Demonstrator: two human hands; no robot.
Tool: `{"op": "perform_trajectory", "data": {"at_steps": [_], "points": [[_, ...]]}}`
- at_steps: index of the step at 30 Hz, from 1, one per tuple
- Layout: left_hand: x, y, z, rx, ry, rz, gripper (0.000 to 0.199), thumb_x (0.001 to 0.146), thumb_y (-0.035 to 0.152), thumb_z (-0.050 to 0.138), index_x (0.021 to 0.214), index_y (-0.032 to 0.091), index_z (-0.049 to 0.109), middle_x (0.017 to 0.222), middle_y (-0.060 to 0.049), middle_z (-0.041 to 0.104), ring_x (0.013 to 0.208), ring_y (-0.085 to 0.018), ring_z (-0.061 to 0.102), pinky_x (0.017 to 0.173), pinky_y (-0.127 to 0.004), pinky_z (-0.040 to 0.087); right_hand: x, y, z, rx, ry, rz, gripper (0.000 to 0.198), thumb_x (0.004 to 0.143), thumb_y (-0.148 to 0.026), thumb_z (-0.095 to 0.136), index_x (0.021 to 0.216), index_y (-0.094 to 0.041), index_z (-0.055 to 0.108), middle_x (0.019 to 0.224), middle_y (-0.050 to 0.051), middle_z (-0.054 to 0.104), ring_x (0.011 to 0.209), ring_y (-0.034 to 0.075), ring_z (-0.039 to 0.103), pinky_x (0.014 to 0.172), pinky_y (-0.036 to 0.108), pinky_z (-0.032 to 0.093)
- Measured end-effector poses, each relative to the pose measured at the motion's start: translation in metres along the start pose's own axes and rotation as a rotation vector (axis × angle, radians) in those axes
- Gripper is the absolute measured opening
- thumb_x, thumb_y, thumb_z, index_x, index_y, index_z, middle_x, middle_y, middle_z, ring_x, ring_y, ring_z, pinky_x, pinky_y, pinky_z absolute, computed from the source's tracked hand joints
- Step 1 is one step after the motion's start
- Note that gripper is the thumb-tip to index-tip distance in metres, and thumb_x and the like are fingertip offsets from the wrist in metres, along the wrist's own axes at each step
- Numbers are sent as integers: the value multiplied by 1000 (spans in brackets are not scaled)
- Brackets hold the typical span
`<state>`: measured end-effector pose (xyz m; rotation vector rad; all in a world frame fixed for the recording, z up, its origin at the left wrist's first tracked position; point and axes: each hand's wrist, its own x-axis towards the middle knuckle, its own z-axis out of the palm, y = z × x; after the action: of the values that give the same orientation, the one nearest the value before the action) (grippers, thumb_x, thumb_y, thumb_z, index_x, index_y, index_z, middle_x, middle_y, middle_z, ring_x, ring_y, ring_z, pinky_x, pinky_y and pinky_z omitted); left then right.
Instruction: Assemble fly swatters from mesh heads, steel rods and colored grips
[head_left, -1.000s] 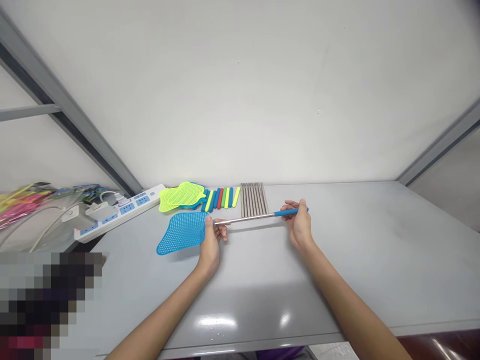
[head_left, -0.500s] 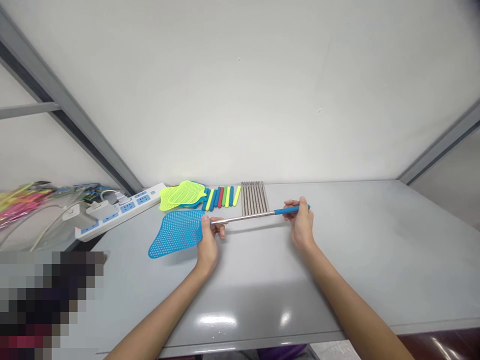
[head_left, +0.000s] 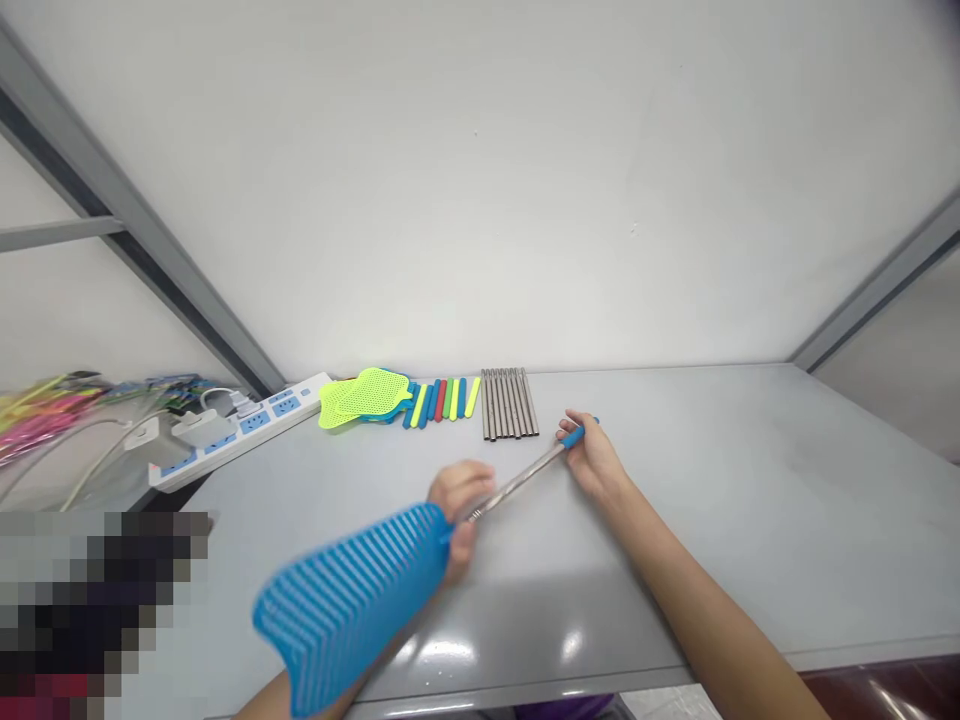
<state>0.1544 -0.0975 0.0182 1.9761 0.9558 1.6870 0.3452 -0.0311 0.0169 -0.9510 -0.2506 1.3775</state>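
Observation:
A blue fly swatter [head_left: 364, 590] with a metal rod slants above the table, its perforated head toward me on the left and blurred by motion. My left hand [head_left: 461, 495] is at the neck, where the head meets the rod, with fingers on one side and thumb on the other. My right hand [head_left: 592, 455] is closed around the blue handle at the rod's other end. Beyond the hands lie several metal rods [head_left: 510, 405] in a row. Left of them is a row of coloured handles [head_left: 442, 400], then a pile of yellow and blue swatter heads [head_left: 375, 393].
A white power strip [head_left: 240, 430] with plugs and cables lies along the table's left side. Plastic-wrapped colourful items [head_left: 45, 410] are beyond it. A white wall [head_left: 525, 200] rises behind the grey table [head_left: 750, 480], and metal frame posts stand at both sides.
The swatter's head has swung down and toward me, and the rod now slants more steeply. My left hand has moved nearer and rightward; my right hand has shifted slightly left, still on the handle.

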Motion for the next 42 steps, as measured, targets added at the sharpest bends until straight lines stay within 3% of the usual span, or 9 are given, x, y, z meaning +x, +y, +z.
{"op": "perform_trajectory", "data": {"at_steps": [3,6,9,13,19,23,27,38,42], "points": [[-5,17,7,-6,-336,501,29,83,30,33,97,17,55,92,-11,61,95,-22,53,77,-38,44,3,1,-1,72,-5,28,13,68,-10,47,72,-20,40,54,-4,50,45,8,48,41,18,39],[-8,29,17,-81,-566,638,26,85,24,33,87,10,55,81,-12,62,92,-20,53,80,-36,44,5,-2,-2,147,-64,90,15,68,-5,44,72,-20,40,51,-5,46,41,6,44,38,15,36],[-11,31,27,-80,-691,736,34,84,31,37,58,13,52,50,-4,52,64,-14,52,77,-32,45,3,-5,-4,203,-143,183,11,71,-6,41,68,-17,43,44,-7,36,34,5,34,33,13,29],[-12,22,32,-114,-668,768,47,82,45,33,42,19,35,40,2,32,44,-11,34,53,-26,42,0,-5,-5,271,-205,234,16,75,-11,37,62,-16,42,41,-9,27,32,4,27,32,13,26],[-16,14,32,-141,-646,889,48,85,35,32,39,19,32,38,4,25,39,-10,25,39,-25,26,-5,3,-3,326,-263,254,32,78,-20,37,48,-18,25,39,-10,17,31,4,16,29,13,18],[-20,15,31,-185,-626,949,52,76,55,36,38,19,35,38,4,26,38,-10,25,36,-25,22,-11,10,0,347,-299,266,34,80,-21,36,48,-18,23,40,-10,15,32,4,14,29,13,17],[-22,13,29,-206,-659,943,53,72,60,35,38,19,34,37,4,27,36,-10,25,36,-26,24,-14,16,0,362,-312,271,35,80,-22,36,48,-19,21,40,-10,15,33,4,13,29,13,17],[-19,12,23,-282,-639,865,44,81,36,38,41,20,30,37,5,26,33,-9,25,36,-27,22,-25,29,4,430,-338,281,35,81,-20,34,48,-18,22,41,-9,15,33,5,13,30,13,17],[-21,11,22,-286,-696,814,45,84,33,29,41,21,28,37,4,25,33,-10,24,36,-28,21,-28,33,5,434,-341,293,36,81,-21,35,48,-19,21,41,-9,14,34,5,13,30,13,18]]}}
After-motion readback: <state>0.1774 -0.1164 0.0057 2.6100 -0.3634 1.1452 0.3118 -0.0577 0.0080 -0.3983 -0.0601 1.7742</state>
